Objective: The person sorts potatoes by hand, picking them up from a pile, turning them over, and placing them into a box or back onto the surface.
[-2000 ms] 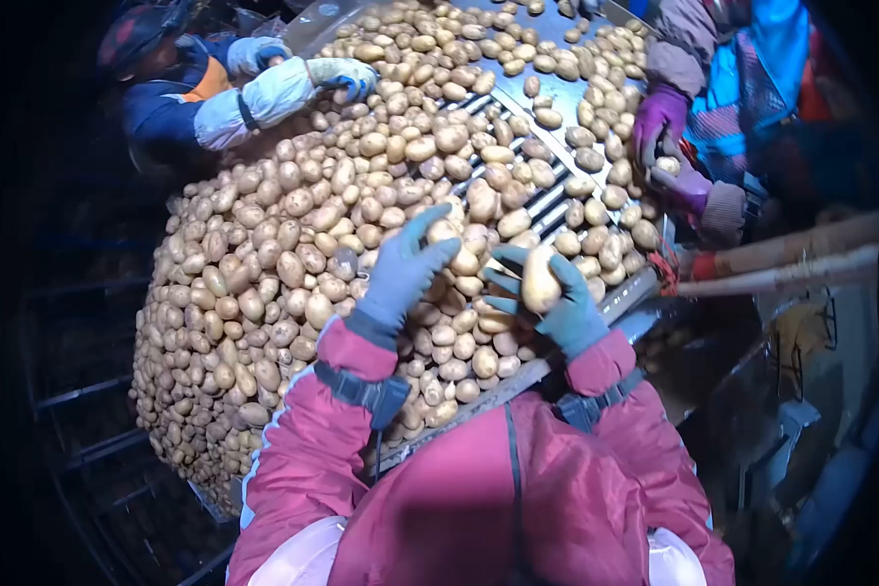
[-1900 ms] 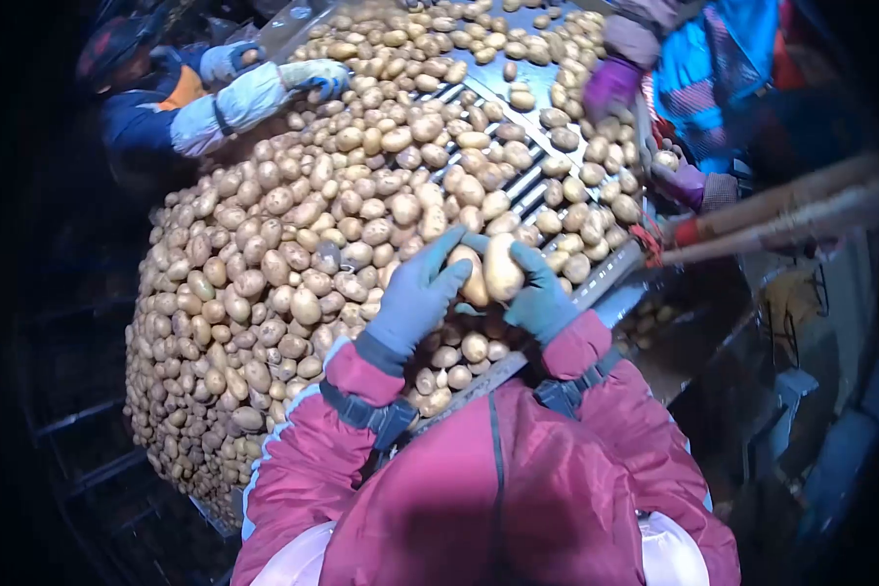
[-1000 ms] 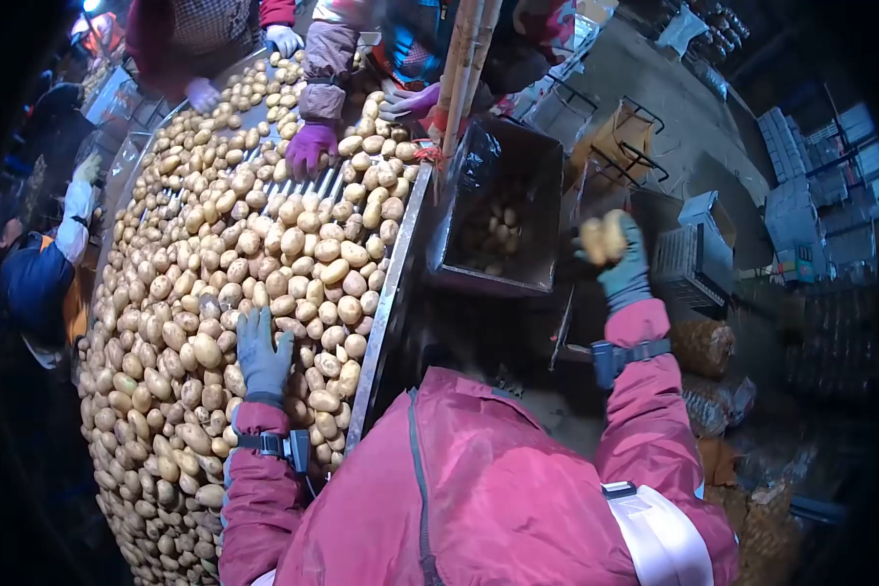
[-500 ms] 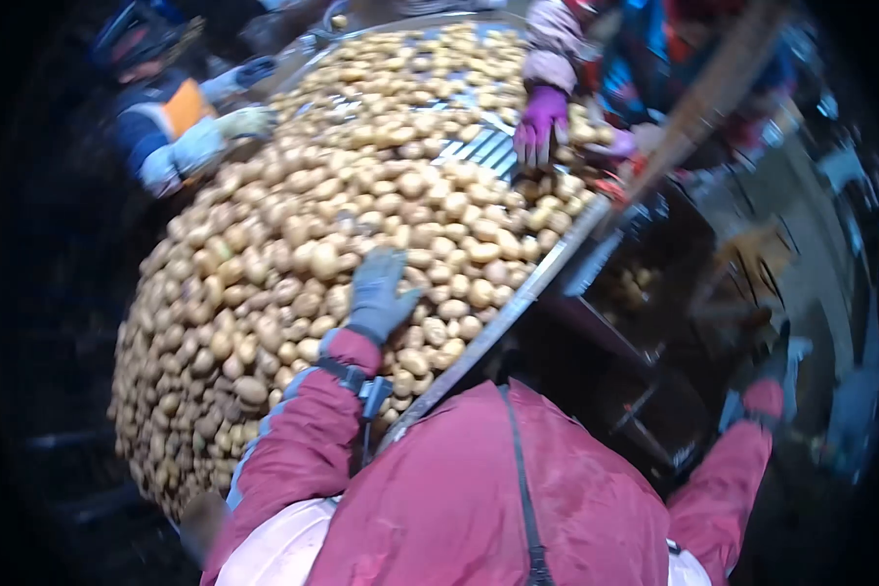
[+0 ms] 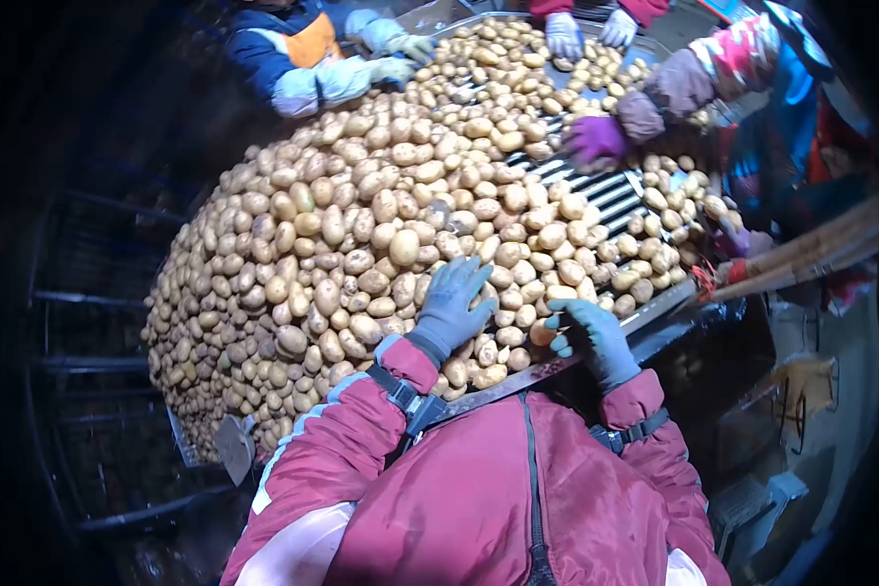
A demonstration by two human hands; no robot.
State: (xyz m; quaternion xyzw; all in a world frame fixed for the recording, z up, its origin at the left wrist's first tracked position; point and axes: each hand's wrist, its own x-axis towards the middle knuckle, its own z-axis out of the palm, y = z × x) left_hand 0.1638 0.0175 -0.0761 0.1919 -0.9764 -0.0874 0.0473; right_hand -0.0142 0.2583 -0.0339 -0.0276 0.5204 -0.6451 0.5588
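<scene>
A large heap of potatoes (image 5: 332,225) covers the sorting table in front of me. My left hand (image 5: 451,305), in a grey-blue glove, lies on the near side of the heap with its fingers stretched out over the potatoes. Above the metal edge (image 5: 518,379) of the table is my right hand (image 5: 599,342), gloved too. Its fingers are apart and slightly curled beside an orange-tinted potato (image 5: 542,333), and I see nothing held in them.
A slatted metal grate (image 5: 610,200) shows between the potatoes. A co-worker's purple glove (image 5: 597,140) is over it. Other gloved hands (image 5: 564,37) work at the far side, and another person (image 5: 313,49) leans in at far left. Wooden poles (image 5: 801,252) stick out at right.
My right hand has come up from low at the right to the table edge. My left hand still rests on the potatoes. The view has shifted, and more co-workers' hands show at the far side.
</scene>
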